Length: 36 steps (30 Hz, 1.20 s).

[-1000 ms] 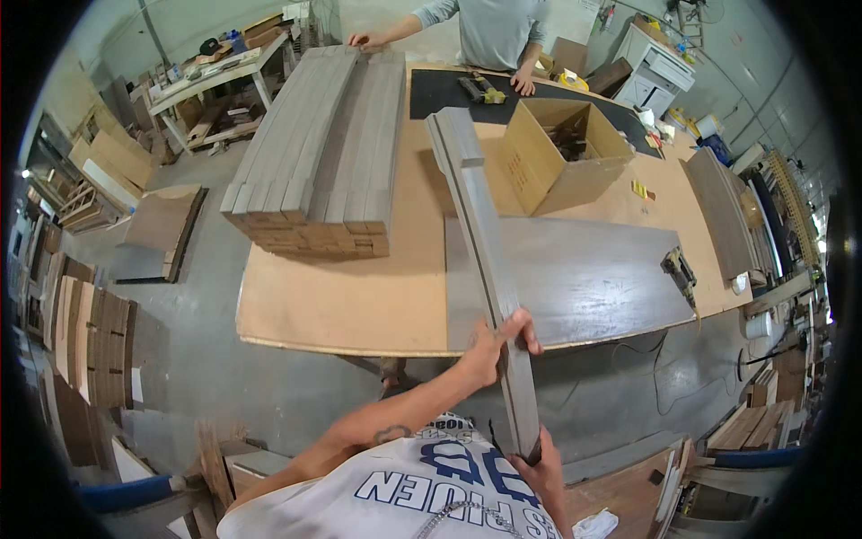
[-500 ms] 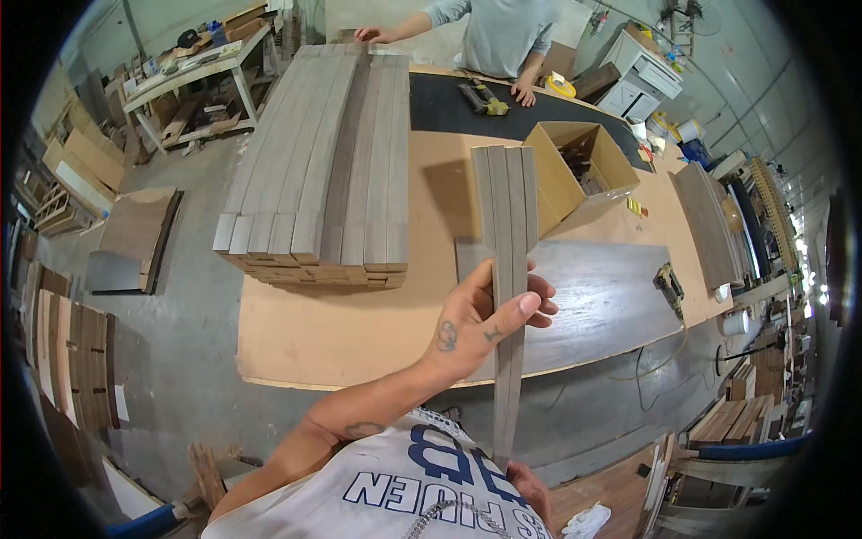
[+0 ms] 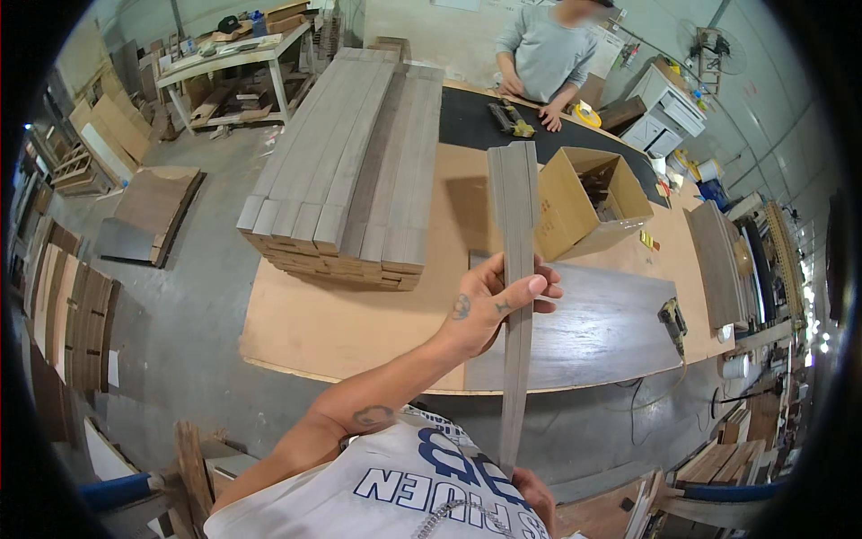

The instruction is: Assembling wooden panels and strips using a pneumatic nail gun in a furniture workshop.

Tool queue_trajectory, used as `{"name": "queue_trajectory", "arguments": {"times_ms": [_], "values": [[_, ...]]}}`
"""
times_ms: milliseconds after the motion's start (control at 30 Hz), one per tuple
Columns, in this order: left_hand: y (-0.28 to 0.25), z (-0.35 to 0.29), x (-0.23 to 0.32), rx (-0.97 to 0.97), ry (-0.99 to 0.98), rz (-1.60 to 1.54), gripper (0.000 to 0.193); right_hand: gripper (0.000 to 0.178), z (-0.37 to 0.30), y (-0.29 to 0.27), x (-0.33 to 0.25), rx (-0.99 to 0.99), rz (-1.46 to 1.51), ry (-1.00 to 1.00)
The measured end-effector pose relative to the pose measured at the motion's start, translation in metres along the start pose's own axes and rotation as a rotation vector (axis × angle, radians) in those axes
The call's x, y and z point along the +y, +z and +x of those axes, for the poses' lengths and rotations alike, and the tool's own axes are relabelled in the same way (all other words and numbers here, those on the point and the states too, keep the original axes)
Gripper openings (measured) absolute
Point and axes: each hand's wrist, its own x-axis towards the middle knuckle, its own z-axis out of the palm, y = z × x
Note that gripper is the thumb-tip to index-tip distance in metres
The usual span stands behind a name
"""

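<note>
A bundle of long grey-brown wooden strips (image 3: 517,225) stands out in front of me, stretching from my waist over the table. My left hand (image 3: 503,301) is closed around its middle, thumb across the top and fingertips showing on the far side. At the near end of the strips, low in the view, my right hand (image 3: 535,496) is closed against them; most of its fingers are hidden. Left of the bundle, a tall stack of similar wooden strips (image 3: 305,166) lies on the table (image 3: 296,332). Below the bundle lies a glossy grey-brown panel (image 3: 602,314).
An open cardboard box (image 3: 575,193) with dark pieces inside stands right of the bundle. One nail gun (image 3: 672,325) lies on the panel, another (image 3: 512,119) on the black mat (image 3: 462,112). Behind the table stands a person in grey (image 3: 548,54). Boards (image 3: 709,256) lean at right.
The person across the table has drawn one hand back from the stack's far end. My bundle has turned slightly and looks narrower. The whole view has shifted, with things appearing further right.
</note>
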Motion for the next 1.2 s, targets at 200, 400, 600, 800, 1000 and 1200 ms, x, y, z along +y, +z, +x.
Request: {"name": "queue_trajectory", "arguments": {"times_ms": [200, 400, 600, 800, 1000, 1200], "values": [[-0.003, 0.004, 0.0, -0.021, 0.021, -0.02, 0.039, 0.059, 0.009, -0.014, 0.008, -0.065, 0.161, 0.016], [-0.007, 0.006, 0.005, -0.016, 0.038, -0.025, 0.039, 0.056, 0.014, -0.012, -0.002, 0.033, -0.032, 0.013], [-0.002, -0.004, 0.009, 0.027, 0.116, 0.073, 0.04, 0.059, 0.021, -0.008, -0.013, -0.001, -0.07, 0.06], [0.006, 0.01, 0.058, 0.121, 0.267, 0.03, 0.041, 0.06, 0.022, -0.019, 0.018, -0.072, 0.124, 0.058], [0.015, -0.005, 0.074, 0.067, 0.281, -0.011, 0.047, 0.056, 0.026, -0.016, 0.03, 0.17, -0.075, -0.046], [-0.018, 0.02, 0.077, 0.12, 0.298, 0.097, 0.056, 0.056, 0.021, 0.004, -0.011, 0.189, -0.186, -0.102]]}}
